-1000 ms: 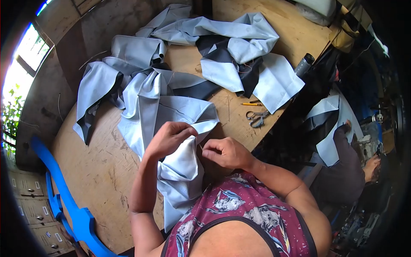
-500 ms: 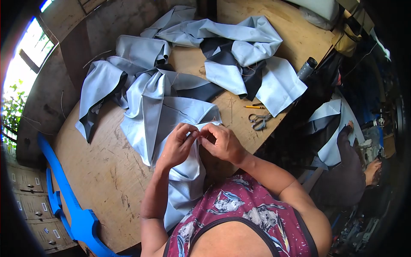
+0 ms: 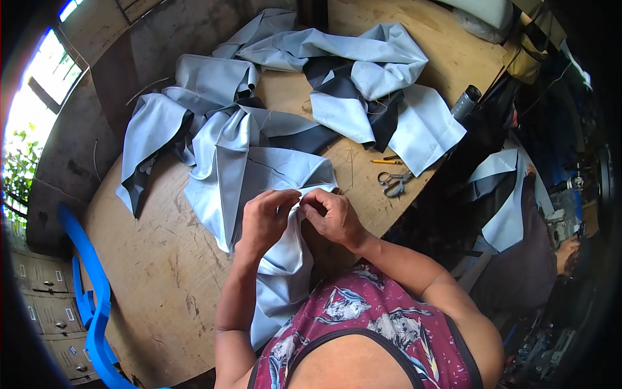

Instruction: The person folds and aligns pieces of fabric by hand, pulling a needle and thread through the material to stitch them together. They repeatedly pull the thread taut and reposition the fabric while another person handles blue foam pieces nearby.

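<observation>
A pale grey sewn fabric piece (image 3: 285, 275) with a dark underside lies across the table and hangs down at my body. Over its edge, my left hand (image 3: 264, 220) is closed in a pinch; whatever lies between thumb and forefinger is too small to make out. Beside it, almost fingertip to fingertip, my right hand (image 3: 334, 219) pinches the fabric's edge. To the right of my hands lie dark-handled scissors (image 3: 394, 184) and a yellow pencil (image 3: 387, 161).
More pale grey fabric panels (image 3: 369, 78) are heaped at the back of the wooden table (image 3: 149, 259). A dark cylinder (image 3: 466, 102) stands at the right edge. A blue strip (image 3: 97, 292) curves along the left. At right, a co-worker's hand (image 3: 566, 254) is near machinery.
My left fingertips have lifted slightly and parted a little from the right ones. The blue strip at the left has shifted and changed shape. The fabric has barely moved.
</observation>
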